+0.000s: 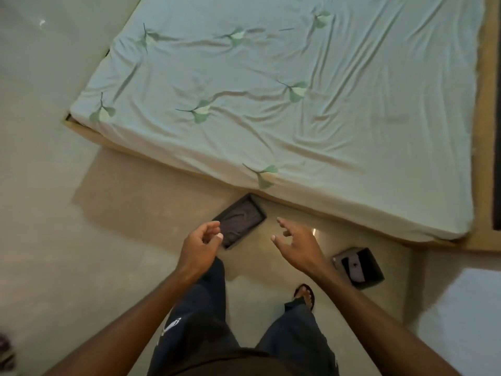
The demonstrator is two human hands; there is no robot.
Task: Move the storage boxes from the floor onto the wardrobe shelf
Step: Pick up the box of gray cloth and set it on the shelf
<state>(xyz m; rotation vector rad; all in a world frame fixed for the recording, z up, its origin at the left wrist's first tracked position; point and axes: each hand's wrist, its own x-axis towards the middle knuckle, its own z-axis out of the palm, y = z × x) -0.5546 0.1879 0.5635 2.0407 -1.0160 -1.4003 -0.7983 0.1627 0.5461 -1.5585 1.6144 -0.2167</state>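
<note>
A dark flat rectangular storage box (pixel 242 218) lies on the pale floor just in front of the bed's edge. A second box (pixel 360 267), dark grey with a white patch on its lid, sits on the floor to the right. My left hand (pixel 200 244) hovers over the near corner of the flat box, fingers curled and apart, holding nothing. My right hand (pixel 296 242) is spread open above the floor between the two boxes, touching neither. The wardrobe shelf is out of sight.
A low bed (pixel 271 90) with a pale green leaf-print sheet fills the upper frame, on a wooden base (pixel 485 131). My legs in dark trousers and a sandalled foot (pixel 305 294) stand below the hands. A light patch (pixel 466 316) lies on the floor at right.
</note>
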